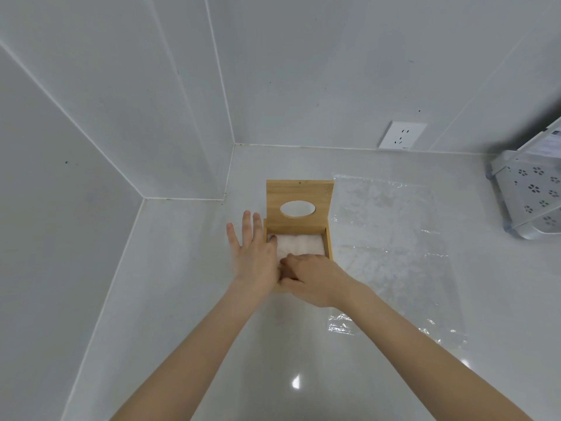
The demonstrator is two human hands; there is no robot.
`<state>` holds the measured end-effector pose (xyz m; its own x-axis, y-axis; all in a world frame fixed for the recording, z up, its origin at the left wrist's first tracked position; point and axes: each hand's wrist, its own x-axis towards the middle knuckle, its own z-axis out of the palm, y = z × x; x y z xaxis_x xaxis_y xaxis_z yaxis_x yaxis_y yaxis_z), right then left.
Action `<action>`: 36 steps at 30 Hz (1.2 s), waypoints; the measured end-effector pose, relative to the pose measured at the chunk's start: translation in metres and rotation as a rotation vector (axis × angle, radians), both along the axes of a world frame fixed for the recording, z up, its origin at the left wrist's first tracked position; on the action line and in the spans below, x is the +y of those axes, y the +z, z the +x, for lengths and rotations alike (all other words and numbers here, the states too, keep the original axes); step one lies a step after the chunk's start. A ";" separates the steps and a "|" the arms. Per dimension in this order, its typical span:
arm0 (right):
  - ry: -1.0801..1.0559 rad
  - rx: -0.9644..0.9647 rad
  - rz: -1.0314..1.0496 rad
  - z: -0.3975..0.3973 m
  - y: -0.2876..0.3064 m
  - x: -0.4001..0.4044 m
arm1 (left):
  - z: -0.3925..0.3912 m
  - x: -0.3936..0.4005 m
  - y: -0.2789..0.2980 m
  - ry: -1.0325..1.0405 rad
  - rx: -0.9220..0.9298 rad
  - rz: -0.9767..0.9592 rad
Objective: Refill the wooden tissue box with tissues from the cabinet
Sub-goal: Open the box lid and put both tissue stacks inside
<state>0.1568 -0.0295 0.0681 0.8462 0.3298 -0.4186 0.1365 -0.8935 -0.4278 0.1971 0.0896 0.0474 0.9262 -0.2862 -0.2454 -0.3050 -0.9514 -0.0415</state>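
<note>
A wooden tissue box (329, 244) stands on the white counter near the wall corner. Its hinged lid (299, 197), with an oval slot, is raised upright at the back. White tissues (299, 244) fill the box inside. My left hand (253, 253) rests flat against the box's left side, fingers spread, thumb over the rim touching the tissues. My right hand (312, 279) covers the near end of the box, fingers curled down onto the tissues. Whether it pinches them is hidden.
A clear plastic wrapper (391, 238) lies flat on the counter right of the box. A white perforated rack (531, 196) stands at the far right. A wall socket (402, 135) sits on the back wall. Tiled walls close in left and behind.
</note>
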 end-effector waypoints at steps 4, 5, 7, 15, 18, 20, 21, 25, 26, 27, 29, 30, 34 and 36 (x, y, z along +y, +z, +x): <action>0.011 -0.136 -0.087 0.001 0.009 -0.010 | 0.002 0.001 0.002 0.011 0.017 0.010; 0.023 -0.184 -0.144 0.000 0.009 -0.012 | 0.002 0.000 0.002 0.011 0.018 0.020; 0.065 -0.217 -0.258 -0.004 0.005 -0.014 | 0.001 -0.001 0.002 0.006 0.012 0.052; 0.109 -0.255 -0.250 -0.012 -0.009 -0.025 | 0.003 0.001 0.004 0.013 0.067 0.010; -0.054 -0.272 -0.062 0.000 0.011 -0.037 | 0.009 0.008 0.021 0.071 0.084 -0.199; -0.198 -0.398 0.006 0.009 0.027 -0.042 | 0.016 0.012 0.039 0.130 0.033 -0.403; -0.277 -0.481 0.039 0.014 0.033 -0.044 | 0.021 0.013 0.048 0.143 -0.014 -0.490; -0.411 -0.861 0.126 0.040 0.049 -0.049 | 0.040 0.009 0.072 0.083 -0.153 -0.672; -0.396 -0.882 0.103 0.047 0.051 -0.050 | 0.045 0.007 0.074 0.076 -0.161 -0.669; -0.378 -0.834 0.065 0.054 0.053 -0.051 | 0.050 0.005 0.075 0.070 -0.166 -0.652; -0.344 -0.639 -0.017 0.061 0.053 -0.054 | 0.059 0.003 0.073 0.019 -0.192 -0.614; -0.341 -0.553 -0.039 0.063 0.051 -0.055 | 0.062 0.002 0.072 -0.014 -0.195 -0.600; -0.357 -0.489 -0.032 0.062 0.049 -0.053 | 0.067 0.002 0.069 -0.073 -0.155 -0.562; -0.356 -0.529 -0.023 0.058 0.050 -0.053 | 0.063 0.004 0.070 -0.072 -0.166 -0.584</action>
<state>0.2146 -0.0820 0.1178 0.9965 -0.0139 0.0824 0.0172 -0.9311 -0.3643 0.2597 0.0933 0.1179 0.9121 -0.3930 0.1166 -0.4032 -0.8088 0.4281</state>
